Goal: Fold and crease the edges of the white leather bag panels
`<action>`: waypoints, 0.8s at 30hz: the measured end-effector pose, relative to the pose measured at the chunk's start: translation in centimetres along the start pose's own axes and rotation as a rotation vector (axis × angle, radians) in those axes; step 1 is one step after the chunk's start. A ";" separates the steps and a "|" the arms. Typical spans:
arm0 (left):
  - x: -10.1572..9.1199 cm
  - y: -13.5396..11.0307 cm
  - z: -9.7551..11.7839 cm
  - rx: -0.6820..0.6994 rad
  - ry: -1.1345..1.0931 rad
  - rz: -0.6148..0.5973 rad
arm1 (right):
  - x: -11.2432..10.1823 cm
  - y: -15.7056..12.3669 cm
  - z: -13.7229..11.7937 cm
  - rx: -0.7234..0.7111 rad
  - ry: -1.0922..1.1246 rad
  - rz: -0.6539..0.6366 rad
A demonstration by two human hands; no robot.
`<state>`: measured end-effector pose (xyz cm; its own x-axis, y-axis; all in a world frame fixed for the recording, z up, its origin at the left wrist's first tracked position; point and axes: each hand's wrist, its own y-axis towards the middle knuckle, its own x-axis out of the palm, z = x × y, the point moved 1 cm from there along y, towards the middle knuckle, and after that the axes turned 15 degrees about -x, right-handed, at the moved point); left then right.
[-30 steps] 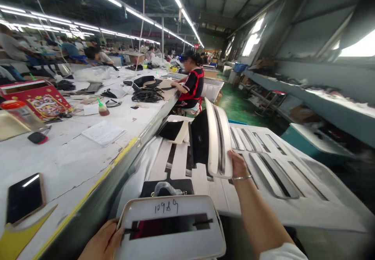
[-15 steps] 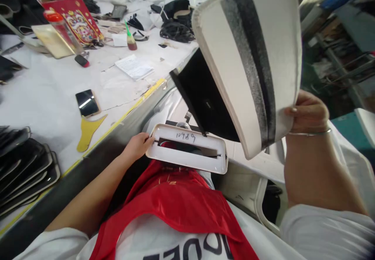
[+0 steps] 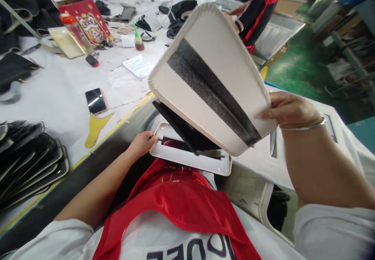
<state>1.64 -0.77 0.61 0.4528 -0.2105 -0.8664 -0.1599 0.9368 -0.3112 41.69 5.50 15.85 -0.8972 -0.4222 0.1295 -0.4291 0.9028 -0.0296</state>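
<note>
My left hand point(image 3: 141, 144) is closed on the left end of a shallow white tray-like frame point(image 3: 175, 153) with a long slot, held over my lap. Raised at the right, my right hand point(image 3: 294, 109) pinches the edge of a large off-white panel point(image 3: 231, 68) with rounded corners and dark bands across it. Beneath the panel hangs a stiff black piece point(image 3: 183, 129); its lower corner overlaps the slot in the frame. Whether it enters the slot I cannot tell. The panel hides part of the black piece.
On the white table at left lie a phone point(image 3: 96, 101), a yellow flat template point(image 3: 95, 131) and a stack of black pale-edged pieces point(image 3: 32, 166). Further back are a paper point(image 3: 137, 66) and a green-tipped bottle point(image 3: 138, 41). Another person point(image 3: 260, 13) is beyond the panel.
My right hand has brought the panel lower and to the left, tilting it. The black piece now covers part of the frame's slot and its handwritten number. My left hand keeps its hold.
</note>
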 end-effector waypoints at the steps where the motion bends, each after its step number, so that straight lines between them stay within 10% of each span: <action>1: 0.0 0.0 0.0 0.001 -0.007 -0.002 | 0.0 0.4 -0.1 -0.001 0.009 0.018; 13: -0.1 0.0 -0.1 -0.005 -0.053 -0.029 | -0.4 0.4 2.0 -0.034 0.048 0.003; 24: 0.4 0.3 -0.3 -0.005 -0.119 0.009 | 0.5 1.8 1.9 0.144 -0.166 -0.394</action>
<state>1.52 -0.69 0.11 0.5518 -0.1676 -0.8169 -0.1681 0.9371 -0.3059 40.23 6.77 14.02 -0.6621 -0.7494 -0.0022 -0.7408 0.6549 -0.1494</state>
